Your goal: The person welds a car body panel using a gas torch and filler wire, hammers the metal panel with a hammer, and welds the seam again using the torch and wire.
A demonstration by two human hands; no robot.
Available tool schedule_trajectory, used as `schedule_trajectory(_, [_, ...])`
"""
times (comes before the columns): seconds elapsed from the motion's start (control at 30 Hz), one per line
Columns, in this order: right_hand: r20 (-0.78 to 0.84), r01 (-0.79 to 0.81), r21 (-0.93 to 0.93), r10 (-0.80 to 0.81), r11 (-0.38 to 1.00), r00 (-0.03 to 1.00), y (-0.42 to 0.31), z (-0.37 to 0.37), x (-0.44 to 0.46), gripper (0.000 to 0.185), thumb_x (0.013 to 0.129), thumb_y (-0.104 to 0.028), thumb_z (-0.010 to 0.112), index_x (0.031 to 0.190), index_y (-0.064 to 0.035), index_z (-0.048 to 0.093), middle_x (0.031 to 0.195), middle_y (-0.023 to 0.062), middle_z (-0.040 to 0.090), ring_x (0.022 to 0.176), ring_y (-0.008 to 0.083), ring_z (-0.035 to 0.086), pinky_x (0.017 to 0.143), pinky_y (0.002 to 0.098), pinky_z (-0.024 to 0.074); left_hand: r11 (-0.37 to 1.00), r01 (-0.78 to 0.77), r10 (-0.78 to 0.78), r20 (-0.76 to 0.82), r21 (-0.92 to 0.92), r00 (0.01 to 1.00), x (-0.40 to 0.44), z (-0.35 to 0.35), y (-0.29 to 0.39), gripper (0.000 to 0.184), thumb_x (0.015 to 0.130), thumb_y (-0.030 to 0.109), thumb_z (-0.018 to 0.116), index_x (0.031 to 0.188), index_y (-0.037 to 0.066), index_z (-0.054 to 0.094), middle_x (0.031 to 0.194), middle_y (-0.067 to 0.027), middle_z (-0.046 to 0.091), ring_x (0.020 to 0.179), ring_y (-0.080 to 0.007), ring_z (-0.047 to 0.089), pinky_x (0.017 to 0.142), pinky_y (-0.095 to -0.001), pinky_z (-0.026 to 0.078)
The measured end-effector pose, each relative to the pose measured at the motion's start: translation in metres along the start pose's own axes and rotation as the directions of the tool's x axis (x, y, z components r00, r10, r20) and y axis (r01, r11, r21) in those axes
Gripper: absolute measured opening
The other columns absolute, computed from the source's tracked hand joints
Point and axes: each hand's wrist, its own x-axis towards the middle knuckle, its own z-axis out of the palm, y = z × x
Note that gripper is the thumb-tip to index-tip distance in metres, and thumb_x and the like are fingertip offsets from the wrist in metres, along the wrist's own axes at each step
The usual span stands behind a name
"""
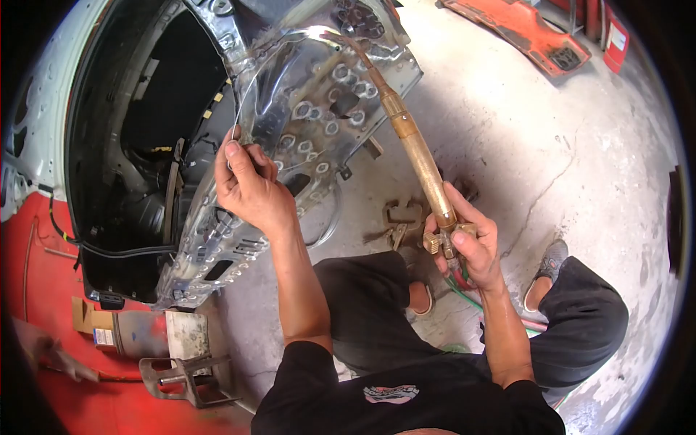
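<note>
My right hand (473, 243) grips a brass gas torch (420, 159) low on its body, with the thumb and fingers around the valve knobs. The torch's thin bent tip points at a bright, shiny spot on the bare metal car body frame (319, 123). Between the thumb and fingers of my left hand (250, 181) is a thin filler wire (249, 94). It curves up towards the torch tip, while a loose loop of it seems to hang below the hand. Any flame is hard to make out.
Red and green hoses (464, 281) run down from the torch between my legs. Metal clamps (402, 221) lie on the concrete floor. A clamp-like metal tool (190, 380) and small cardboard boxes (94, 322) sit lower left. An orange jack (518, 32) stands upper right.
</note>
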Motion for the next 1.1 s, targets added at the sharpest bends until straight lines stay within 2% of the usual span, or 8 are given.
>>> schedule_trajectory(0.7, [-0.018, -0.003, 0.032, 0.003, 0.999, 1.0, 0.0031, -0.0016, -0.0001, 0.069, 0.097, -0.027, 0.063, 0.154, 0.0043, 0.039, 0.1, 0.0132, 0.067, 0.06, 0.0135, 0.062, 0.049, 0.0236, 0.0475, 1.0, 0.005, -0.005, 0.013, 0.012, 1.0, -0.0018, 0.003, -0.0008, 0.027, 0.105, 0.018, 0.059, 0.115, -0.005, 0.068, 0.066, -0.0023, 0.054, 0.046, -0.0021, 0.03, 0.043, -0.0209, 0.02])
schedule_trajectory(0.9, [-0.035, 0.001, 0.051, 0.001, 0.999, 0.999, 0.0069, -0.0028, -0.0004, 0.069, 0.097, -0.028, 0.063, 0.154, 0.0038, 0.039, 0.099, 0.0131, 0.067, 0.06, 0.0138, 0.062, 0.048, 0.0236, 0.0467, 0.999, 0.003, -0.004, 0.01, 0.038, 1.0, -0.002, 0.0036, -0.0028, 0.029, 0.106, 0.019, 0.058, 0.118, -0.007, 0.065, 0.067, -0.0004, 0.05, 0.048, -0.0019, 0.029, 0.043, -0.0201, 0.021])
schedule_trajectory(1.1, [-0.016, -0.003, 0.05, 0.004, 0.999, 1.0, 0.0045, -0.0019, 0.0012, 0.07, 0.097, -0.029, 0.064, 0.154, 0.0039, 0.039, 0.098, 0.0131, 0.067, 0.059, 0.0131, 0.061, 0.048, 0.0231, 0.0462, 1.0, 0.002, -0.002, 0.009, 0.019, 1.0, -0.0018, 0.004, -0.0037, 0.027, 0.106, 0.018, 0.058, 0.116, -0.005, 0.067, 0.067, -0.0028, 0.054, 0.046, -0.0024, 0.031, 0.043, -0.0208, 0.021])
